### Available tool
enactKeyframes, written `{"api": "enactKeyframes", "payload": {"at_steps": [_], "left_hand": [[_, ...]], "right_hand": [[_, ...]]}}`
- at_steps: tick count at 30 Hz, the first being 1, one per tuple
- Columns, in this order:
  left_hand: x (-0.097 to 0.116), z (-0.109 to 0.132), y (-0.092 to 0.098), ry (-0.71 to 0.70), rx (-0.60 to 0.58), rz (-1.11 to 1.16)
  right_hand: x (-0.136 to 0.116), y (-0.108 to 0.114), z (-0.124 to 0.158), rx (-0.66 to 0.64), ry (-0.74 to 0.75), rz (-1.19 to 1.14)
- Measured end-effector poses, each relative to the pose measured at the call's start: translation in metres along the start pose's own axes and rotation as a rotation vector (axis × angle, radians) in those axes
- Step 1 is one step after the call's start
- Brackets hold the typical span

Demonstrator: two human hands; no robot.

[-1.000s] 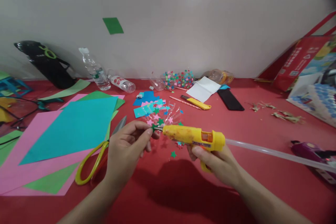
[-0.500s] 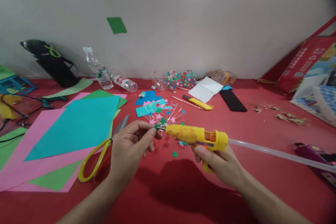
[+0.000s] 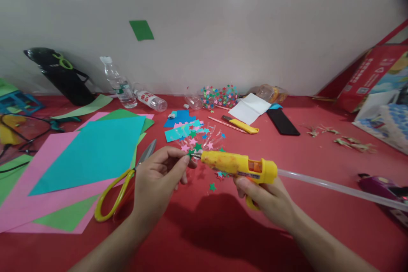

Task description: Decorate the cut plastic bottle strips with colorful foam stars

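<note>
My right hand (image 3: 263, 197) grips a yellow glue gun (image 3: 228, 163) by its handle, nozzle pointing left. A long clear glue stick (image 3: 331, 186) sticks out of its rear. Between thumb and fingertips, my left hand (image 3: 162, 174) pinches a small green star (image 3: 190, 153) right at the nozzle tip; whether they touch I cannot tell. Just behind them lies a clear piece of plastic cut into strips (image 3: 214, 138), with pink, green and blue stars on it. One loose green star (image 3: 212, 187) rests on the red table between my hands.
Scissors (image 3: 119, 193) and coloured paper sheets (image 3: 95, 153) lie left of my left hand. Farther back are a yellow utility knife (image 3: 244, 126), a black phone (image 3: 283, 121), clear bottles (image 3: 119, 87) and a black flask (image 3: 63, 76). A white partition (image 3: 204, 42) borders the table's back.
</note>
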State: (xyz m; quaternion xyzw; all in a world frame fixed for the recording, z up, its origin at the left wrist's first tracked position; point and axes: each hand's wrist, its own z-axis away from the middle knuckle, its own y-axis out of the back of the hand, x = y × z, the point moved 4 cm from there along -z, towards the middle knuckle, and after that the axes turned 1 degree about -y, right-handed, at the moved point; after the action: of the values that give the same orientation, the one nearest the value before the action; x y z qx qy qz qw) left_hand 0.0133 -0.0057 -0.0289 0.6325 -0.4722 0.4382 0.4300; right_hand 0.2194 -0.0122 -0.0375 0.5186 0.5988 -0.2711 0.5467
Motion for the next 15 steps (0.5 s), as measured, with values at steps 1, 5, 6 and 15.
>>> {"api": "enactKeyframes", "payload": {"at_steps": [1, 5, 6, 15], "left_hand": [[-0.0003, 0.0000, 0.0000, -0.001, 0.000, -0.001], [0.0007, -0.0005, -0.0006, -0.021, 0.004, -0.010], [0.0019, -0.0007, -0.0008, -0.035, 0.009, -0.016], [0.0083, 0.0015, 0.0002, -0.274, 0.044, -0.220]], "right_hand": [[-0.0001, 0.0000, -0.0002, 0.002, 0.004, -0.001], [-0.0006, 0.0002, 0.0001, -0.001, 0.032, 0.009], [-0.0006, 0.0001, 0.0005, -0.006, 0.036, 0.018], [0.0016, -0.0001, 0.0023, 0.002, 0.050, 0.049]]}}
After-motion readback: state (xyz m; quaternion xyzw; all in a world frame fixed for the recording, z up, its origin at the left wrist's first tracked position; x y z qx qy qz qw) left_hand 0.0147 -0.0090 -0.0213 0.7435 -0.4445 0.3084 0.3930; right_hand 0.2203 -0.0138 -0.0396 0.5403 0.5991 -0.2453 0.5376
